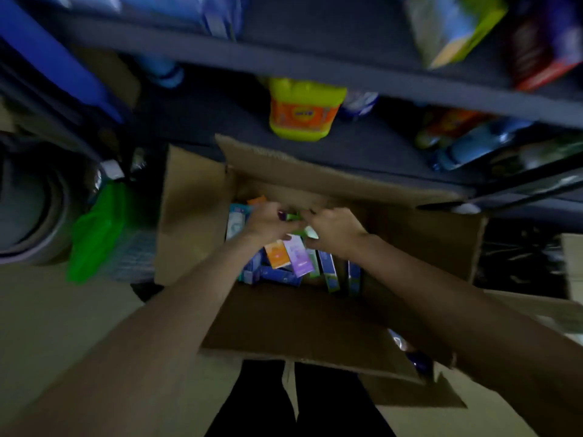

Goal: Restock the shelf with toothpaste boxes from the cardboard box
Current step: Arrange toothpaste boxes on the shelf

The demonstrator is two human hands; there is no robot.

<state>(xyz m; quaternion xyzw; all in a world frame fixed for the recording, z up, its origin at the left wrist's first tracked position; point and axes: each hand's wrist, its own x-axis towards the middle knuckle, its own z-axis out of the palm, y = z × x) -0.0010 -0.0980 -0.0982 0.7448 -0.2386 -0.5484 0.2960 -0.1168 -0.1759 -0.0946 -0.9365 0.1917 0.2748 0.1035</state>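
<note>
An open cardboard box (293, 323) stands on the floor in front of the shelf (315, 70). Inside it lie several toothpaste boxes, among them an orange one (277, 253), a purple one (297, 255) and blue ones (328, 268). Both my hands reach down into the box. My left hand (269, 222) and my right hand (332, 230) meet over a green toothpaste box (296, 217), with fingers curled round it. The frame is blurred, so the exact grip is hard to make out.
A yellow bottle with an orange label (303, 110) stands on the lower shelf, with blue bottles (473, 146) to its right. Packages (451, 26) sit on the upper shelf. A green bag (94, 228) and a grey round object (28, 209) lie at the left.
</note>
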